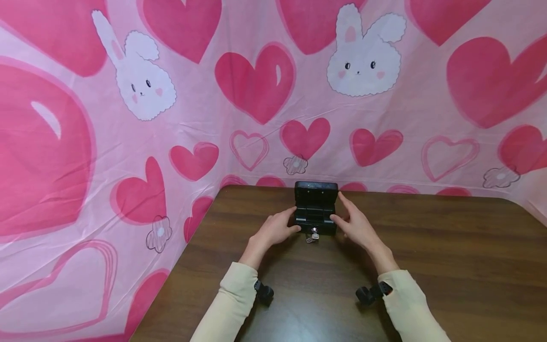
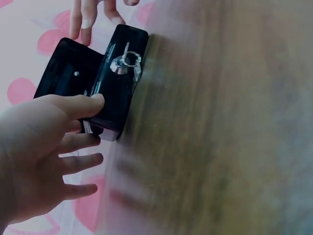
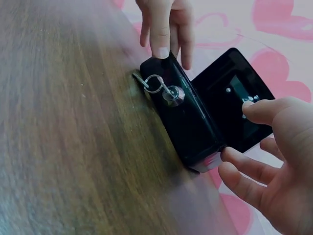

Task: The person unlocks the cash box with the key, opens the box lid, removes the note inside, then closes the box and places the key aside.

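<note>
place: draped corner, home or studio unclear | walls: creased pink cloth (image 1: 192,102) printed with hearts (image 1: 256,83) and rabbits (image 1: 363,71) | furniture: wood-grain worktop (image 1: 453,256) | gear: wrist cameras (image 1: 265,295)

No lettering, number or brand readable in head or wrist views; black box (image 3: 188,122), its lock (image 3: 173,96) and keys (image 2: 137,70): no marking legible, keys too small to tell; only pictorial signs noted, all printed on pink backdrop (image 1: 312,88): hearts (image 1: 256,85), some solid, some outlined, two rabbit heads (image 1: 364,69), small line-drawn flowers (image 1: 159,232)
</note>
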`<state>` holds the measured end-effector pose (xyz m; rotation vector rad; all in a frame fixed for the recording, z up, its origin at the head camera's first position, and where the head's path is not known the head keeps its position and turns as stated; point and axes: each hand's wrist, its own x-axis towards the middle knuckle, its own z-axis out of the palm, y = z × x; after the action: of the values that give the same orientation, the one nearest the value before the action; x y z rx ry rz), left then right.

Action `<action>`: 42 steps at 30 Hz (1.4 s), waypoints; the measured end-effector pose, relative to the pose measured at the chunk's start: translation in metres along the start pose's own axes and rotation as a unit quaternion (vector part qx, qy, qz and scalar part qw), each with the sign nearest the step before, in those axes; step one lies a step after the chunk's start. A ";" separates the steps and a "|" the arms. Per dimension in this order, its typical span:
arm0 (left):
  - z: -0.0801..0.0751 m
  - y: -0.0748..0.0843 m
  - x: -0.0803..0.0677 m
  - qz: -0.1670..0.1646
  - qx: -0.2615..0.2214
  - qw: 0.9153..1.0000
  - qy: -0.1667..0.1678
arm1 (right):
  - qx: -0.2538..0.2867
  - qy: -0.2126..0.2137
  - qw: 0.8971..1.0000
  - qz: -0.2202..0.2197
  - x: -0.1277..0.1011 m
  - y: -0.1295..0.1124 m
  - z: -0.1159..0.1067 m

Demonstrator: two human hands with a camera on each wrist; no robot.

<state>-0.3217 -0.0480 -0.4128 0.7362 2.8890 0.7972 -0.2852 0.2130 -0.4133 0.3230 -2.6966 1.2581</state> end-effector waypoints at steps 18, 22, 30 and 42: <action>0.004 -0.001 0.000 -0.027 0.013 0.999 0.014 | 0.008 -0.027 0.999 0.024 0.001 -0.001 0.003; 0.005 0.000 0.000 -0.026 0.011 0.999 0.015 | 0.011 -0.024 0.999 0.023 0.001 0.001 0.003; 0.004 0.002 0.000 -0.033 0.002 0.999 0.007 | 0.014 -0.027 0.999 0.030 0.000 0.003 0.004; 0.003 0.004 0.000 -0.034 0.001 0.999 0.006 | 0.020 -0.007 0.999 0.029 0.001 0.004 0.000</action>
<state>-0.3192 -0.0433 -0.4134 0.6305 2.9090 0.7934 -0.2869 0.2153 -0.4157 0.2606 -2.7135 1.3328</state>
